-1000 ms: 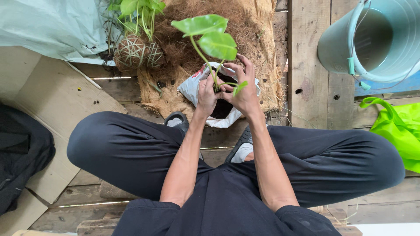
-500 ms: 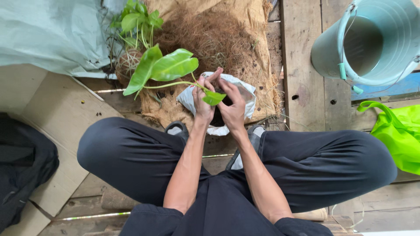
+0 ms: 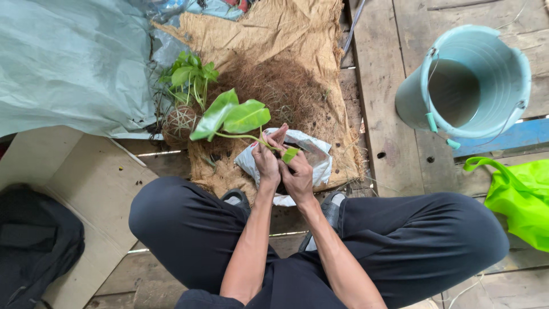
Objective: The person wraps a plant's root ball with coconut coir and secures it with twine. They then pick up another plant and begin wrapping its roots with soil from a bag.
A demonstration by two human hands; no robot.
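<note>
i held one small plant (image 3: 231, 117) by its stem, its two broad green leaves leaning out to the left over the burlap sheet (image 3: 269, 46). my left hand (image 3: 266, 160) and my right hand (image 3: 297, 177) were pressed together around the base of it, fingers curled closed on the stem and whatever sat under it; the root end was hidden between my palms. below my hands lay one crumpled white plastic bag (image 3: 311, 154), near the burlap's near edge, with a heap of brown fibre (image 3: 291, 94) just beyond it. to the left, at the burlap's left edge, stood a second plant (image 3: 191, 74) with a string-wrapped ball (image 3: 179, 123) at its foot, close to my plant's leaves. one pale blue bucket (image 3: 486, 80) stood well apart on the far right, on the wooden planks (image 3: 383, 114), with bare boards between it and the burlap. one bright green bag (image 3: 520, 200) lay at the right edge, one grey tarp (image 3: 68, 63) on the far left, one flat cardboard (image 3: 74, 189) and one black bag (image 3: 34, 246) near left.
</note>
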